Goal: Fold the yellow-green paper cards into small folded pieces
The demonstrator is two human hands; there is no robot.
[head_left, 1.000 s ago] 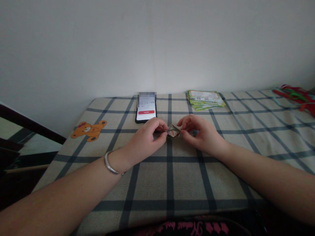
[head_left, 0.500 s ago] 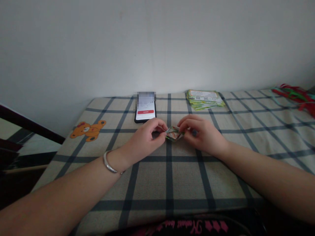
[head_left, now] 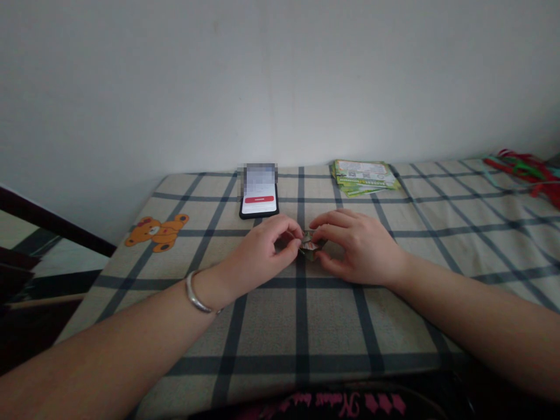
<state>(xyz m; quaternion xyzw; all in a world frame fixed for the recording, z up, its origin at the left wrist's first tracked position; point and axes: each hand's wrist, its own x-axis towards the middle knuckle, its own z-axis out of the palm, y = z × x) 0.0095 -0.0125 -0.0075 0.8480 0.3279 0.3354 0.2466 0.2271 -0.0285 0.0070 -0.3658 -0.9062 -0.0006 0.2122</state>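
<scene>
Plaid-covered counter [head_left: 271, 332], left hand [head_left: 268, 248] and right hand [head_left: 361, 248] got a narrow grip on folded paper [head_left: 309, 246], can't really tell its long axis or direction.

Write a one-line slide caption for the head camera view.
Left hand and right hand handle a small folded paper over a checked cloth, a lit phone beyond.

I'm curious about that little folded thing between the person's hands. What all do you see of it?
The folded piece is small and looks like printed paper, greyish green with whitish and reddish patches. Its creased layers stand slightly apart. The left hand pinches its left edge, while fingers of the right hand reach over its right side, hiding its full outline. It sits low over the checked tablecloth; whether it rests there is unclear. Its print is too small to read.
</scene>
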